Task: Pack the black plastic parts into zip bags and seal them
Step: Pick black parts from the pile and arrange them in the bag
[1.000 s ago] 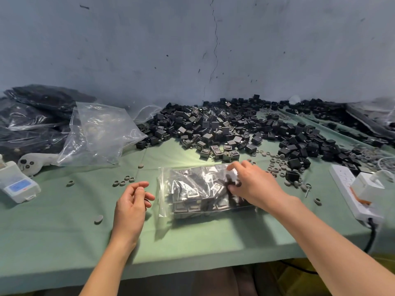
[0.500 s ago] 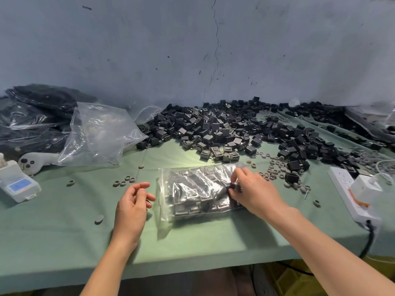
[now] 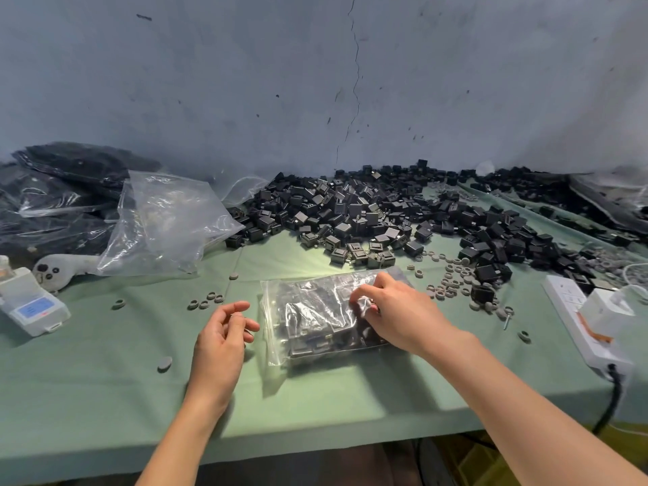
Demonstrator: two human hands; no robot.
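Note:
A clear zip bag (image 3: 315, 320) filled with black plastic parts lies flat on the green cloth at the centre. My right hand (image 3: 399, 313) rests on the bag's right end, its fingers curled and pinching the plastic. My left hand (image 3: 221, 338) hovers just left of the bag with loosely curled fingers, holding nothing and not touching the bag. A big heap of loose black plastic parts (image 3: 368, 215) spreads behind the bag and to the right.
Empty clear bags (image 3: 164, 222) lie at the back left beside packed dark bags (image 3: 52, 201). A white scale (image 3: 33, 306) sits at the left. Small grey rings (image 3: 452, 278) are scattered about. A white power strip (image 3: 592, 331) with a plugged adapter lies at the right edge.
My right hand slid a little left along the bag and now pinches the plastic on top. The bag shifted slightly. My left hand stayed beside it.

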